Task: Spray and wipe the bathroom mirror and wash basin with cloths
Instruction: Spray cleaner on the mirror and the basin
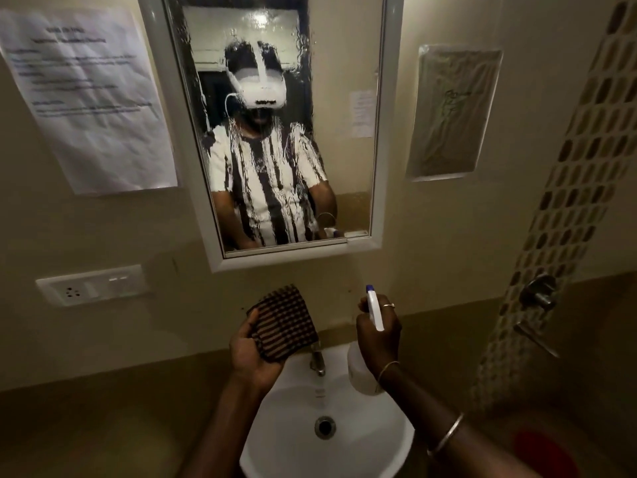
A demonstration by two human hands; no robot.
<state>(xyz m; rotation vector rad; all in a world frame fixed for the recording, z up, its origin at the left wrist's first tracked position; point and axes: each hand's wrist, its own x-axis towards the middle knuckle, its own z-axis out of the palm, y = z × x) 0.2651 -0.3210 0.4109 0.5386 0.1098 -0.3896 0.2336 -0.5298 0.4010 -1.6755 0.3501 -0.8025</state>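
A white-framed mirror [344, 98] hangs on the wall, its glass wet with running streaks of spray. Below it sits a white wash basin [365, 439] with a metal tap [317, 360] and a drain. My left hand [250, 353] holds a folded dark checked cloth [284, 322] up above the basin's left side. My right hand [379, 336] grips a white spray bottle [374, 307] with a blue nozzle, pointed up toward the mirror; the bottle's body [360, 370] hangs below my wrist.
A paper notice [89, 98] is taped left of the mirror and a plastic-covered sheet [451, 112] right of it. A socket plate [91, 284] sits low on the left wall. A wall valve [537, 291] and a red bucket [548, 453] are at right.
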